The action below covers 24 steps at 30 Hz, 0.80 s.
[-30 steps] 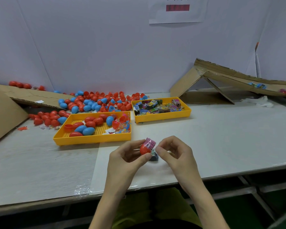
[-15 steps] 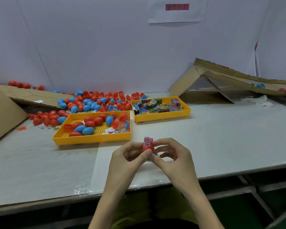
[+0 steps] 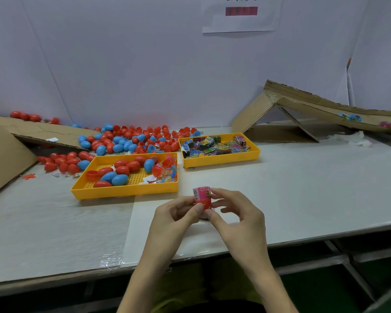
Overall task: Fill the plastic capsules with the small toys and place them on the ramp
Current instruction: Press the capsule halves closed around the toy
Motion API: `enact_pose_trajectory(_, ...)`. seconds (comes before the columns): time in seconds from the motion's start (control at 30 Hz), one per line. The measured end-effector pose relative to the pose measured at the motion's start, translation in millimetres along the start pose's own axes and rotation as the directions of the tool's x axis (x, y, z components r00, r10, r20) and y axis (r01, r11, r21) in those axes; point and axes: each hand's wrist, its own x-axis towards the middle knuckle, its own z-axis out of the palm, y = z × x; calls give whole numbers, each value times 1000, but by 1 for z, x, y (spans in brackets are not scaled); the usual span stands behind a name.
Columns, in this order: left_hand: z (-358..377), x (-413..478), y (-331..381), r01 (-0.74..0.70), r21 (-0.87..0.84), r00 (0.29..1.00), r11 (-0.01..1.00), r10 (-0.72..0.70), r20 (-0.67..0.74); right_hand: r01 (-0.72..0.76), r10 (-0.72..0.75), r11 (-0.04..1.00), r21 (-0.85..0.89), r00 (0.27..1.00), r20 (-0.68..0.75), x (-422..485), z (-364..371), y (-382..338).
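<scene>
Over grey table point(image 3: 303, 188), left hand point(image 3: 174, 214) and right hand point(image 3: 237, 214) pinch half-hidden red capsule point(image 3: 203, 203).

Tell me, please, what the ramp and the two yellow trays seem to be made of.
Ramp: matte brown corrugated cardboard, judging by ragged edges and fold creases. Left tray and right tray: probably moulded plastic, smooth, faintly glossy, uniform yellow; the left one's floor is perforated.

Yellow trays point(image 3: 127, 192), red and blue capsules point(image 3: 122, 141), pink printed toy packet point(image 3: 201, 193) (barcode-striped), brown cardboard ramp point(image 3: 314, 105).
</scene>
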Motion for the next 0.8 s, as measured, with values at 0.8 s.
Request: enact_pose_trajectory(0.8,0,0,1,-5,84,998,996,0,58,94,-94,996,-11,990,-104,-8,1,1)
